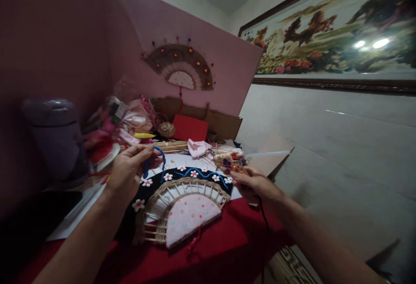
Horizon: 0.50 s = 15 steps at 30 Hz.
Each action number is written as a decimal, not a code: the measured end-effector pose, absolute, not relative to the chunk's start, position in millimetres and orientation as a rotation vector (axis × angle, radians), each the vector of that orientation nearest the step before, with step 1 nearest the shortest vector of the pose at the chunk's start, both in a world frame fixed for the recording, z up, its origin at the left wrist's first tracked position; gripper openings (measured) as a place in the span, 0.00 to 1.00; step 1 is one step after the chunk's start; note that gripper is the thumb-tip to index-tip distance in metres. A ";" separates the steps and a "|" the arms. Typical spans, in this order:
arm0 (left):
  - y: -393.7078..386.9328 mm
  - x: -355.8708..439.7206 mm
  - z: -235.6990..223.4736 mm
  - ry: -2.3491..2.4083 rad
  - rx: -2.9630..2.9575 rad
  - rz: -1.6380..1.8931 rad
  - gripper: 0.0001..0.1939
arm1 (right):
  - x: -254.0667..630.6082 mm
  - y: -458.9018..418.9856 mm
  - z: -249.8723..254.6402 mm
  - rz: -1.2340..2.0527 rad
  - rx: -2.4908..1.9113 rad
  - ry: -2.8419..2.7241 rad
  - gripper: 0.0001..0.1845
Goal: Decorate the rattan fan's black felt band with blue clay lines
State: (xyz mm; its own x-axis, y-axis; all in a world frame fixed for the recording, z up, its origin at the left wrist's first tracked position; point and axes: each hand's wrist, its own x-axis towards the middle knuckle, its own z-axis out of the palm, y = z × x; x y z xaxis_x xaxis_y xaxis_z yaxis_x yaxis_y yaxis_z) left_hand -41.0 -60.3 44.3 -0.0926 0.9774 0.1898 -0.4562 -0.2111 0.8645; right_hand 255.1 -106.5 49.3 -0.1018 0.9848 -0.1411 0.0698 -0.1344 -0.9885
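Note:
My left hand (134,164) pinches a blue cord (163,158) between thumb and fingers, and part of it hangs toward the fan. A black fan-shaped panel (151,193) lies below, with white flower pieces (194,174), a wavy blue strip along its upper band, woven twine and thin sticks. Its lower half-round (191,214) is pale pink with dots. At the fan's right edge, my right hand (253,183) is closed around what looks like a glue gun (232,167), multicoloured, partly hidden by the fingers. A black cable (264,214) runs down from that hand.
A red cloth (224,236) covers the table. Behind lie a twine ball (166,128), red card (190,128), a yellow-handled tool (144,135), sticks and pink fabric (198,148). A lidded container (56,141) stands left. Another fan (182,65) hangs on the pink board.

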 end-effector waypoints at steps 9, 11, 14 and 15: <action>-60.2 -42.8 46.4 0.803 0.846 1.735 0.13 | 180.8 -51.5 44.7 1.481 -1.252 -1.621 0.23; -60.0 -43.4 47.0 0.842 0.825 1.738 0.13 | 175.7 -43.0 42.1 1.448 -1.258 -1.702 0.24; -60.1 -44.0 48.4 0.853 0.800 1.761 0.14 | 172.6 -34.6 38.8 1.398 -1.324 -1.779 0.24; -60.3 -44.0 49.0 0.844 0.788 1.772 0.14 | 172.3 -32.6 37.7 1.382 -1.351 -1.801 0.24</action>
State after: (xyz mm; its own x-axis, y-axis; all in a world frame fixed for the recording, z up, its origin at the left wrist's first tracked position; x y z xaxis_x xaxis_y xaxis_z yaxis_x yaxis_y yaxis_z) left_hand -44.0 -60.3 49.0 -0.3067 0.9426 0.1325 -0.4914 -0.2760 0.8261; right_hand 172.3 -32.6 37.7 -0.3866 0.9054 -0.1754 0.4036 -0.0050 -0.9149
